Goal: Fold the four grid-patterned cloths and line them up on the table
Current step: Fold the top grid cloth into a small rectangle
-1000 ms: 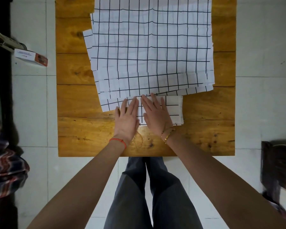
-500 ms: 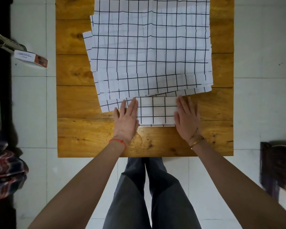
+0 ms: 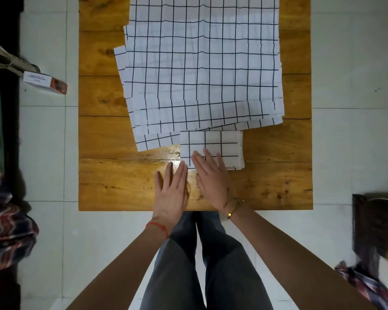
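Observation:
A small folded white cloth with a black grid (image 3: 220,146) lies on the wooden table (image 3: 112,182) near its front edge. Behind it spreads a stack of unfolded grid cloths (image 3: 199,63), their edges fanned out at the lower left. My right hand (image 3: 211,180) lies flat with straight fingers, its fingertips on the folded cloth's near left corner. My left hand (image 3: 171,191) rests flat on the bare wood just left of the folded cloth, fingertips close to its corner.
A small white and red box (image 3: 46,82) sits on the tiled floor left of the table. Patterned fabric (image 3: 7,229) lies at the far left, and a dark chair (image 3: 379,224) stands at the right. My legs are below the table's front edge.
The folded cloth is now narrower, about half its earlier width. My right hand moved back left onto its near corner. My left hand slid off the cloth toward me onto the wood.

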A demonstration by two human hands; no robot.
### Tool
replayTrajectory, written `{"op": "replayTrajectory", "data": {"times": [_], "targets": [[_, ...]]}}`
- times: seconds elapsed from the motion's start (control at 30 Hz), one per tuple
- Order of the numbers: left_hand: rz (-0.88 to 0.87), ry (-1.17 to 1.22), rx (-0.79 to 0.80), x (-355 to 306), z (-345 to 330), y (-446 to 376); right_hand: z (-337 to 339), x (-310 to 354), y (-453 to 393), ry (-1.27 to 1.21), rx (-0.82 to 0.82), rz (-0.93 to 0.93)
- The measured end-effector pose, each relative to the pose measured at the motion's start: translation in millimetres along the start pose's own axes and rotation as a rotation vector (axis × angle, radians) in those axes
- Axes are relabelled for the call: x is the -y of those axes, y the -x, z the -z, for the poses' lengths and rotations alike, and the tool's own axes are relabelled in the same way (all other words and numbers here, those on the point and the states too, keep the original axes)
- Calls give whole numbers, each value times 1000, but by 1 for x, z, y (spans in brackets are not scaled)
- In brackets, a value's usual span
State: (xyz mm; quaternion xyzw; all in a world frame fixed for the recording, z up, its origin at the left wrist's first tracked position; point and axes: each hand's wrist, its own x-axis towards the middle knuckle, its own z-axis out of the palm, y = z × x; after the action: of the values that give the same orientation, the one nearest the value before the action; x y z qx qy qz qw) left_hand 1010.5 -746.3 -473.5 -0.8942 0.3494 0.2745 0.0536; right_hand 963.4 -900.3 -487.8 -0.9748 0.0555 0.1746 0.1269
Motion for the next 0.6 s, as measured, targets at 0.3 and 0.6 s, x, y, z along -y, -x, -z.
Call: {"op": "replayTrajectory", "data": {"times": [0.3,0.6], "targets": [[28,-13,61,-2,3,1,-8,-12,24,75,66,11],[23,-59,89,-3,12,0,-7,-86,78,143,79,-149]]}}
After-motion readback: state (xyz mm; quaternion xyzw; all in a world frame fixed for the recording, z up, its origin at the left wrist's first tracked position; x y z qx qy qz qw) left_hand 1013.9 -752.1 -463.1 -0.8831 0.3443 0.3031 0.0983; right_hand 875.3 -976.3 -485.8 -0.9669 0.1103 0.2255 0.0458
